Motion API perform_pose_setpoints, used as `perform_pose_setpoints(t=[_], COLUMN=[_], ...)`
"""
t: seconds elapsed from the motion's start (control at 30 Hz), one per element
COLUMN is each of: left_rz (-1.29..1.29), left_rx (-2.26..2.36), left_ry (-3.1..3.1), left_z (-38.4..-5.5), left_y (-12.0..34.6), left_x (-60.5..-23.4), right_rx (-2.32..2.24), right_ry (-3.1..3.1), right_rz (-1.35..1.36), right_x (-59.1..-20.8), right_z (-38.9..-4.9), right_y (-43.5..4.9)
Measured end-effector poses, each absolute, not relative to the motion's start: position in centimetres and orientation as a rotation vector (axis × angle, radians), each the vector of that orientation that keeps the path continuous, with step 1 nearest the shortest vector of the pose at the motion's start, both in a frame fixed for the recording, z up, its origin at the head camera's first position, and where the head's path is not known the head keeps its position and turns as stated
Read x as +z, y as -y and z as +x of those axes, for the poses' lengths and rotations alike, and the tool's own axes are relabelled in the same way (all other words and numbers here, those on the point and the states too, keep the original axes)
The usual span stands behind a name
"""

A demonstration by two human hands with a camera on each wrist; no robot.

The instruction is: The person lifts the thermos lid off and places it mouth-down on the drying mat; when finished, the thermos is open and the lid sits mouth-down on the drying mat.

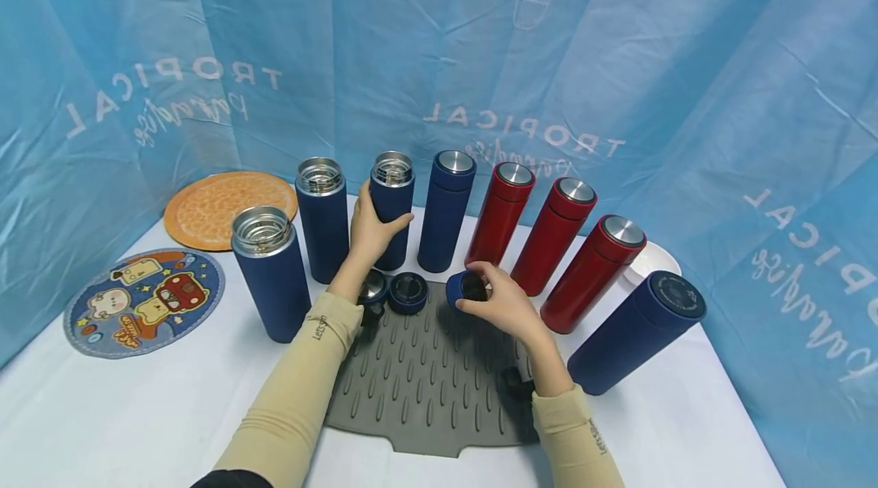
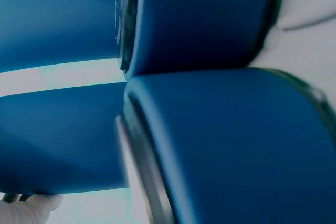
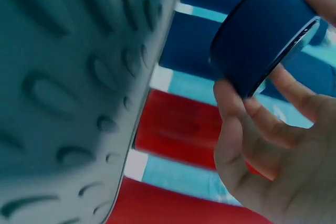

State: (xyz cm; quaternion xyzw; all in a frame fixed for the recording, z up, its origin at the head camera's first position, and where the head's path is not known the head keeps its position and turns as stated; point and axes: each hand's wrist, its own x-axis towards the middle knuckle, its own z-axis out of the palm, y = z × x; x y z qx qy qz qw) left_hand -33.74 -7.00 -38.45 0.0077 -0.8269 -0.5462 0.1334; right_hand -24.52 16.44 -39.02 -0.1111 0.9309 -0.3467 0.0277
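Observation:
My left hand (image 1: 370, 230) grips a blue thermos bottle (image 1: 392, 202) whose top is uncapped, showing a bare steel neck. The thumb lies across its front. My right hand (image 1: 506, 303) pinches a blue thermos lid (image 1: 456, 291) over the grey mat, its dark hollow underside turned toward the palm. In the right wrist view the lid (image 3: 260, 38) sits between thumb and fingertips. Two more lids, one blue lid (image 1: 408, 293) and another lid (image 1: 373, 287) partly behind the left forearm, lie at the mat's back edge. They loom large in the left wrist view as blue lids (image 2: 205, 19).
Uncapped blue bottles (image 1: 272, 286) (image 1: 322, 232) stand on the left. A capped blue bottle (image 1: 446, 217), several red bottles (image 1: 499, 217) and another blue bottle (image 1: 634, 335) curve rightward around the ridged mat (image 1: 425, 381). Round mats (image 1: 229, 210) (image 1: 144, 301) and a white dish (image 1: 655, 261) lie farther out.

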Motion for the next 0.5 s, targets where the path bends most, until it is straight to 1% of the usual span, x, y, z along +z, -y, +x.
perform_pose_setpoints(t=[0.23, 0.5], left_rz=[0.013, 0.006], left_rx=[-1.579, -1.567], left_ry=[2.399, 2.395], left_z=[-33.7, -33.6], left_y=[7.0, 7.0], left_x=[-38.3, -38.3], right_rx=[-0.653, -0.555], right_ry=[-2.963, -2.928], right_rz=[-0.396, -0.436], right_x=[-39.8, -40.6], right_z=[-26.1, -26.6], right_y=[-14.5, -13.7])
